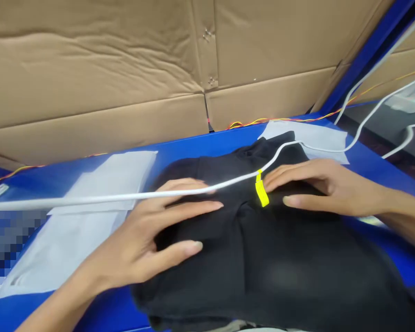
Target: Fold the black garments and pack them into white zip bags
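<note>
A black piece of cloth, seemingly a garment [283, 258], lies folded and creased on the blue tabletop [190, 146]. My left hand [148, 235] rests on its left part, thumb and fingers spread, gripping nothing. On the right part lies my right hand [318, 186], fingers stretched out and thumb apart, also without a hold. A white cable [100, 199] runs across the view in front of the cloth and passes over the fingers of my left hand. From it hangs a bright yellow tag [262, 192], close to my right fingertips.
White plastic bags or sheets lie at the left [76, 240] and at the back right [325, 137]. Brown cardboard [124, 69] walls off the back. Thin red and yellow wires [252, 122] follow the rear edge. A clear container [410, 94] stands far right.
</note>
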Tool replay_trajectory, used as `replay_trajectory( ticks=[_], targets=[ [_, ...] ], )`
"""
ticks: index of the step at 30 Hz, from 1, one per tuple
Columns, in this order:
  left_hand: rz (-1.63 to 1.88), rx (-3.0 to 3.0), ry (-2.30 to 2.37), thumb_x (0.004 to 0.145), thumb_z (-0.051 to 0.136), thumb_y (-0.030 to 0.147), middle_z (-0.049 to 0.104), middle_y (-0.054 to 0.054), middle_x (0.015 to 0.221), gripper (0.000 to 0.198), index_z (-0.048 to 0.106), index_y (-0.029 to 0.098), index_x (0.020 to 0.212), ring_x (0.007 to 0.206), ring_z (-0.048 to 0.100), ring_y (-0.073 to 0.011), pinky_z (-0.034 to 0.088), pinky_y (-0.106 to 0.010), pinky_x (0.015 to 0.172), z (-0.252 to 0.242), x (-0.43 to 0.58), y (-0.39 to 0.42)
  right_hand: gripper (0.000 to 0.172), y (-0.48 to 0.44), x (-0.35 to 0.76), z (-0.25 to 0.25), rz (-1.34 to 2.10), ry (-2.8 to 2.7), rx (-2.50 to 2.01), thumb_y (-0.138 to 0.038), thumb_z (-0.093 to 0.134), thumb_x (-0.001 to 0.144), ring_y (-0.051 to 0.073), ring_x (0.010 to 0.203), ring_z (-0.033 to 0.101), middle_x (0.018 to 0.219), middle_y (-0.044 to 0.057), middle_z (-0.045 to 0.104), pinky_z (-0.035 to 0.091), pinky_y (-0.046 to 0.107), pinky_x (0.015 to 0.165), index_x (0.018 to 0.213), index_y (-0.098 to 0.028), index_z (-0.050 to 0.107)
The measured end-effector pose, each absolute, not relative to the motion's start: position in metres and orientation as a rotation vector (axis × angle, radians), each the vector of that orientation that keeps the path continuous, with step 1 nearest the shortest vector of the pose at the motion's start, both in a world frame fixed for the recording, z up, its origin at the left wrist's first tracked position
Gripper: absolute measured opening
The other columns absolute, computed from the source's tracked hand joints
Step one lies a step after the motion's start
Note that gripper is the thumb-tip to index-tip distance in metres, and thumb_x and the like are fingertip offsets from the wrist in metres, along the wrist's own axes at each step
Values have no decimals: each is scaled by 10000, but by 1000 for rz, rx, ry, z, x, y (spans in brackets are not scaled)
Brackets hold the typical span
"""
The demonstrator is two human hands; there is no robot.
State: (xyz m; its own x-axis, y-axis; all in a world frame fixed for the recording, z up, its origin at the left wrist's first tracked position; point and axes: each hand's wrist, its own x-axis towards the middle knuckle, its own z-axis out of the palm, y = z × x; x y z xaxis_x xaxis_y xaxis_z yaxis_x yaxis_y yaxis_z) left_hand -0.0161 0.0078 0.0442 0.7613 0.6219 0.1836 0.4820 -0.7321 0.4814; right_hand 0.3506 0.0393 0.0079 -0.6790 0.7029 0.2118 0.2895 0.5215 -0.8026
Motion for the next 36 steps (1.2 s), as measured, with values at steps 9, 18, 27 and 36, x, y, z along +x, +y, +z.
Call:
replay_trajectory(
  ticks=[9,18,27,36],
  targets=[
    [-38,2752,940,1040,573,619,313,-58,1777,668,434,366,1642,1629,298,-423,243,-763,1280,31,-6,0,603,20,331,-23,246,-2701,-926,-531,542,1067,400,1583,387,1669,141,488,345,683,1274,1553,-174,572],
    [43,2852,1004,1052,545,583,269,-112,1787,769,241,354,1720,1635,255,-463,278,-799,1235,18,5,-5,646,29,335,-27,257,-2783,-843,-522,532,1080,387,1643,227,1749,156,315,224,697,1316,1624,-177,478],
    [-30,2838,944,916,694,687,463,-123,1695,862,395,381,1665,1490,500,-456,383,-707,1195,24,-6,12,708,53,339,-30,302,-2842,-638,-535,539,1074,347,1653,229,1738,183,350,217,654,1326,1661,-162,406],
    [48,2858,904,891,668,779,174,-140,1809,995,263,388,1711,1629,128,-571,147,-891,1195,16,-9,15,660,45,340,-26,32,-2689,-832,-585,590,1027,453,1656,140,1773,216,246,199,777,1263,1573,-216,552]
  ],
)
